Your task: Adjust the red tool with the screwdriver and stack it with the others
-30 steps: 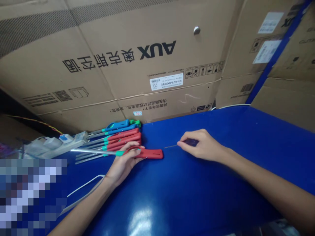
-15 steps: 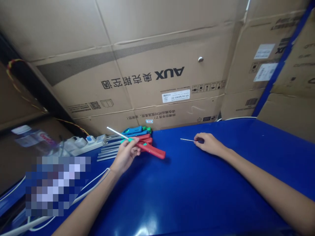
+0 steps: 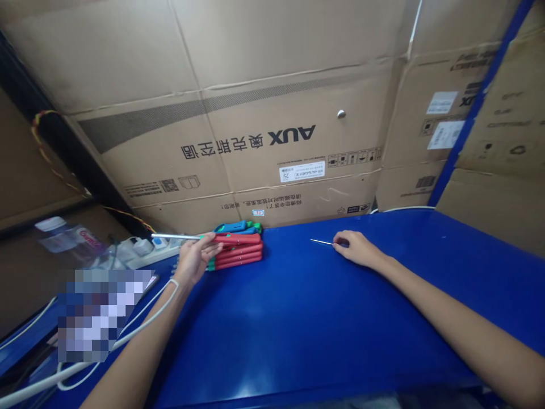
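My left hand (image 3: 195, 260) is closed around a red long-nosed lighter (image 3: 238, 240) near its green part, its metal tube pointing left. That lighter is just over a stack of other red lighters (image 3: 242, 258); whether it touches them I cannot tell. Behind them lie blue lighters (image 3: 238, 228) with green parts. On the right, my right hand (image 3: 355, 247) rests near the blue tabletop (image 3: 298, 318), fingers pinched on a thin metal rod (image 3: 321, 242) that points left. Any handle on the rod is hidden in my palm.
Cardboard sheets (image 3: 255, 113) wall off the back. A white power strip (image 3: 157, 255) with plugs, a plastic bottle (image 3: 63, 236) and a blurred-out flat object (image 3: 106, 312) are at the left. A white cable (image 3: 145, 326) passes by my left forearm.
My left hand has carried the red lighter left and back to the stack, levelling it from its slant. The right hand still holds the rod in about the same place. The view shifted slightly.
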`<action>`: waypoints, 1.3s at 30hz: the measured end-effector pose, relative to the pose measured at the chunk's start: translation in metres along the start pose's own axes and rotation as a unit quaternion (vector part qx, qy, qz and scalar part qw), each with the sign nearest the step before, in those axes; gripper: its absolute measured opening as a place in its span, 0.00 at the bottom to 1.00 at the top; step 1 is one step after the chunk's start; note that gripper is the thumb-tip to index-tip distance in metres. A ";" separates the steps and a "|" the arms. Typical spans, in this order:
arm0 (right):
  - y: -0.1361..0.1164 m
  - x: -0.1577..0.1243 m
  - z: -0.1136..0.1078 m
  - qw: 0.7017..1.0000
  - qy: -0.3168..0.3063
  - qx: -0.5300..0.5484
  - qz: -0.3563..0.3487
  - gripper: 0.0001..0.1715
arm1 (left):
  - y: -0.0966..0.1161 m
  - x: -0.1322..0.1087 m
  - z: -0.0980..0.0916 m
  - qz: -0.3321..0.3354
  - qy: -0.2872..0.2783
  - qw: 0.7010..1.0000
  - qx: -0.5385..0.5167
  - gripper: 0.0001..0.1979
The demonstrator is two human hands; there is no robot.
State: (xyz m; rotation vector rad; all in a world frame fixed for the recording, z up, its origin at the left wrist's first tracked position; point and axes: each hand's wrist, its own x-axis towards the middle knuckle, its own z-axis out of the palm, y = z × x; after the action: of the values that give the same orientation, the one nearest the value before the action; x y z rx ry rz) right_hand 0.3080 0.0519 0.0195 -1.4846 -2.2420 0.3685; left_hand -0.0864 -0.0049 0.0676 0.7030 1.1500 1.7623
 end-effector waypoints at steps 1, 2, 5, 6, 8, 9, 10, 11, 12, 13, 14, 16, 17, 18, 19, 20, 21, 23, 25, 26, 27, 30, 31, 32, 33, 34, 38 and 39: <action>0.000 0.000 -0.001 1.000 -0.002 -0.001 0.002 0.10 | 0.001 0.000 -0.001 -0.009 -0.005 1.000 0.012 0.05; 0.000 0.000 -0.001 1.000 -0.002 -0.002 0.003 0.11 | 0.002 -0.001 -0.002 -0.016 -0.009 1.000 0.022 0.05; -0.002 -0.001 -0.003 1.000 -0.004 -0.003 0.005 0.11 | 0.003 -0.002 -0.004 -0.030 -0.013 0.998 0.047 0.06; -0.003 -0.002 -0.004 1.000 -0.004 -0.002 0.003 0.10 | 0.002 -0.002 -0.006 -0.033 -0.015 0.998 0.054 0.07; -0.004 -0.003 -0.005 1.000 0.001 0.002 -0.004 0.10 | 0.001 -0.003 -0.009 -0.044 -0.015 0.997 0.069 0.09; -0.004 -0.003 -0.005 1.000 0.000 0.002 -0.003 0.10 | 0.000 -0.003 -0.010 -0.050 -0.014 0.996 0.075 0.09; -0.004 -0.004 -0.005 1.000 -0.001 0.002 -0.001 0.11 | 0.000 -0.004 -0.012 -0.056 -0.011 0.995 0.083 0.09; -0.004 -0.004 -0.006 1.000 -0.004 0.001 0.003 0.11 | -0.001 -0.004 -0.014 -0.062 -0.008 0.994 0.088 0.09; -0.004 -0.004 -0.006 1.000 -0.005 -0.002 0.007 0.11 | -0.001 -0.004 -0.015 -0.070 -0.005 0.993 0.092 0.08; -0.004 -0.004 -0.006 1.000 -0.007 -0.005 0.009 0.11 | -0.001 -0.003 -0.017 -0.077 -0.001 0.992 0.095 0.07; -0.005 -0.004 -0.006 1.000 -0.007 -0.007 0.008 0.10 | -0.001 -0.003 -0.018 -0.083 0.001 0.992 0.095 0.07; -0.005 -0.004 -0.007 1.000 -0.010 -0.008 0.008 0.10 | -0.001 -0.002 -0.020 -0.091 0.006 0.991 0.093 0.06; -0.006 -0.005 -0.007 1.000 -0.013 -0.007 0.011 0.10 | -0.002 -0.002 -0.021 -0.092 0.008 0.991 0.094 0.06; -0.006 -0.005 -0.007 1.000 -0.014 -0.004 0.014 0.10 | -0.002 -0.002 -0.021 -0.091 0.009 0.991 0.098 0.06; -0.006 -0.006 -0.007 1.000 -0.013 -0.003 0.015 0.11 | -0.002 -0.002 -0.020 -0.088 0.012 0.991 0.101 0.07; -0.006 -0.006 -0.007 1.000 -0.013 -0.003 0.016 0.11 | -0.002 -0.002 -0.019 -0.085 0.017 0.991 0.103 0.07; -0.005 -0.007 -0.007 1.000 -0.013 -0.003 0.015 0.11 | -0.003 -0.003 -0.019 -0.082 0.022 0.991 0.103 0.07; -0.002 -0.006 -0.007 1.000 -0.016 -0.006 0.015 0.11 | -0.004 -0.003 -0.017 -0.077 0.031 0.992 0.100 0.08; 0.002 -0.004 -0.004 0.999 -0.012 -0.031 0.020 0.13 | -0.004 -0.004 -0.017 -0.075 0.033 0.992 0.093 0.08; 0.003 -0.002 -0.001 0.999 0.003 -0.050 0.014 0.15 | -0.004 -0.004 -0.017 -0.077 0.033 0.992 0.090 0.08; 0.002 -0.001 0.002 0.997 0.032 -0.069 -0.004 0.17 | -0.005 -0.003 -0.018 -0.079 0.034 0.993 0.085 0.08; -0.024 -0.001 0.018 0.985 0.127 -0.049 -0.109 0.18 | -0.005 -0.001 -0.021 -0.084 0.032 0.993 0.076 0.07; -0.040 -0.002 0.026 0.979 0.142 -0.019 -0.147 0.17 | -0.005 0.000 -0.022 -0.083 0.031 0.993 0.074 0.08; -0.060 -0.003 0.034 0.967 0.148 -0.006 -0.206 0.16 | -0.005 0.001 -0.023 -0.081 0.028 0.994 0.072 0.08; -0.083 -0.004 0.043 0.951 0.170 -0.005 -0.260 0.16 | -0.005 0.001 -0.025 -0.079 0.027 0.994 0.069 0.08; -0.107 -0.006 0.054 0.934 0.174 -0.011 -0.313 0.17 | -0.005 0.002 -0.026 -0.078 0.027 0.994 0.066 0.08; -0.189 -0.004 0.098 0.930 0.111 -0.089 -0.340 0.31 | -0.006 0.005 -0.031 -0.082 0.022 0.995 0.053 0.07; -0.203 -0.002 0.108 0.931 0.119 -0.104 -0.328 0.33 | -0.005 0.006 -0.032 -0.082 0.021 0.995 0.049 0.07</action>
State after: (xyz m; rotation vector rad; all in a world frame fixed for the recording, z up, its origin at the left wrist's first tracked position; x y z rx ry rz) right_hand 0.0929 -0.0280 0.0142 -0.7252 -2.4543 -0.2517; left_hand -0.1129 -0.0120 0.0499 0.6129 1.2918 1.5985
